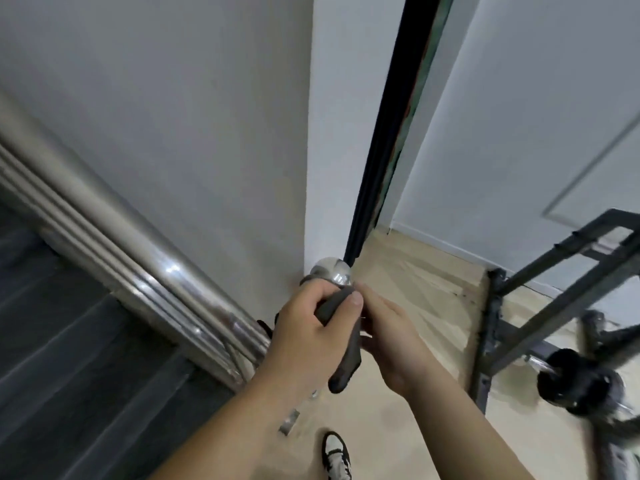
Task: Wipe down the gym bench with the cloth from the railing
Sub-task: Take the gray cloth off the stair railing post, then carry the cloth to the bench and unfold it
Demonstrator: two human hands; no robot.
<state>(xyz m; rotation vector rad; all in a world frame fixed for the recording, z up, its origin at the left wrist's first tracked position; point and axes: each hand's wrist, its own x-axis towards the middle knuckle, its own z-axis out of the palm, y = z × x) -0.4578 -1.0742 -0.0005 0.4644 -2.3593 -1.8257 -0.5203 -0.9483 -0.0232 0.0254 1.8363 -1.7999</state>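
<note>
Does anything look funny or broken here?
A small metal piece lies loose on the floor near the railing, and the door frame's edge looks worn and patchy.

Single head view, steep downward, close above railing (pixel 145 271) end.

A dark grey, soft-looking cloth (pixel 346 358) is hanging at the lower end of a polished steel tube railing (pixel 166 271), just below the shiny round ball cap (pixel 334 270) that is topping the end post. The railing, made of several parallel bright tubes, is sloping down from the upper left towards the middle of the view. The cloth is bunching into a narrow upright fold. The left hand (pixel 304 327) is pinching its upper part between thumb and curled fingers, and its rounded lower end is dangling free. The right hand (pixel 391 334) is lying against the cloth's far side — whether it is gripping is unclear.
</note>
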